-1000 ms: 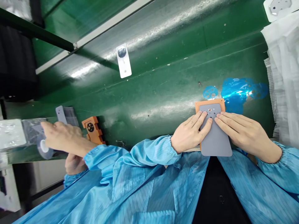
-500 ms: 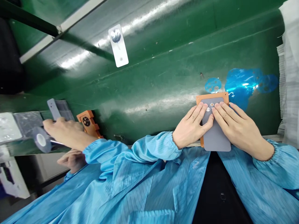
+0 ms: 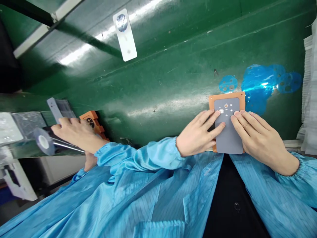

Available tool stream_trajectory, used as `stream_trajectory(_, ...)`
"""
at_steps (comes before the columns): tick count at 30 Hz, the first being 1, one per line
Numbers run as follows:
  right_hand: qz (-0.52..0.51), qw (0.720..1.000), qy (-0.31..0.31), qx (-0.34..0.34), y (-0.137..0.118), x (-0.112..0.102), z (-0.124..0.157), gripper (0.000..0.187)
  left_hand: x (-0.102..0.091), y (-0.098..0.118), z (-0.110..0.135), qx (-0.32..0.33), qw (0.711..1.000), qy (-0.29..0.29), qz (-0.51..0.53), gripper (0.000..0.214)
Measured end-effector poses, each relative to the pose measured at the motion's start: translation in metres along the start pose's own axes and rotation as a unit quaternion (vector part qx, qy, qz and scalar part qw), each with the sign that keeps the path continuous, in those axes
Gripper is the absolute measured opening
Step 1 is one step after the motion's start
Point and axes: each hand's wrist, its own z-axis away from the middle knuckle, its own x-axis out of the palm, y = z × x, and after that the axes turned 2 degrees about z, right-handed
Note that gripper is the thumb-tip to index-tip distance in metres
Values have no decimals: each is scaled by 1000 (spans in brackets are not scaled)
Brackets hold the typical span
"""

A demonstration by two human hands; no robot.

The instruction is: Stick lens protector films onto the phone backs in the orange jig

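Note:
A grey flat panel (image 3: pixel 229 132) with small holes near its top lies in an orange fixture (image 3: pixel 213 100) at the near edge of the green belt. My left hand (image 3: pixel 198 135) rests on the panel's left side, fingers stretched flat, pressing it. My right hand (image 3: pixel 257 138) presses the panel's right side, its fingers flat too. Neither hand grips anything.
Blue film pieces (image 3: pixel 260 84) lie just beyond the fixture. A white tag with a lens part (image 3: pixel 124 34) sits far up the green belt (image 3: pixel 160 76). At the left, a co-worker's hand (image 3: pixel 74 132) works by another orange fixture (image 3: pixel 90 119) and a tape roll (image 3: pixel 44 143). White sheets (image 3: pixel 309 96) are stacked at the right.
My fingers slid down off the panel's holes, uncovering them. The view shifted, so the belt items appear higher. The co-worker's hand moved slightly right.

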Motion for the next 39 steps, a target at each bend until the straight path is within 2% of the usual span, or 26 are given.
stream_trajectory(2, 5, 1000, 1, -2, -1, 1, 0, 65, -18, -18, -12, 32, 997, -15, 70, 57)
stream_trajectory(3, 10, 1000, 1, -4, -1, 1, 0, 64, -24, -27, -20, 27, 995, -4, 99, 53)
stream_trajectory(5, 23, 1000, 2, -8, -2, 1, -1, 63, -28, -41, -42, -28, 991, 49, 124, 44)
stream_trajectory(7, 32, 999, 0, -9, -2, 1, -1, 62, -23, -50, -64, -96, 985, 90, 115, 38)
stream_trajectory(8, 33, 999, -1, -8, -2, 1, -1, 62, -18, -53, -73, -118, 983, 89, 108, 35)
stream_trajectory(11, 29, 1000, -2, -1, -3, 1, 0, 62, -6, -57, -91, -139, 984, 47, 104, 30)
stream_trajectory(19, 16, 1000, -2, 4, -5, -2, -2, 64, -5, -54, -93, -159, 980, 33, 119, 30)
stream_trajectory(23, 28, 1000, -4, -6, -3, -1, -2, 65, 4, -53, -97, -161, 978, 44, 124, 33)
stream_trajectory(28, 24, 1000, 17, -8, 5, 7, 3, 64, 14, -58, -99, -152, 971, 105, 154, 32)
stream_trajectory(32, -62, 995, 82, 2, 5, -8, 1, 61, -4, -64, -95, -130, 944, 174, 249, 30)
stream_trajectory(34, -175, 970, 159, 50, 2, -21, -5, 52, -20, -63, -92, -121, 923, 186, 314, 38)
stream_trajectory(36, -282, 920, 249, 112, 3, -27, -14, 44, -33, -57, -89, -87, 901, 170, 389, 46)
stream_trajectory(37, -341, 884, 288, 142, 5, -28, -20, 43, -37, -52, -88, -63, 891, 165, 419, 48)
stream_trajectory(39, -482, 786, 332, 200, 12, -23, -30, 39, -38, -39, -86, -15, 872, 183, 455, 51)
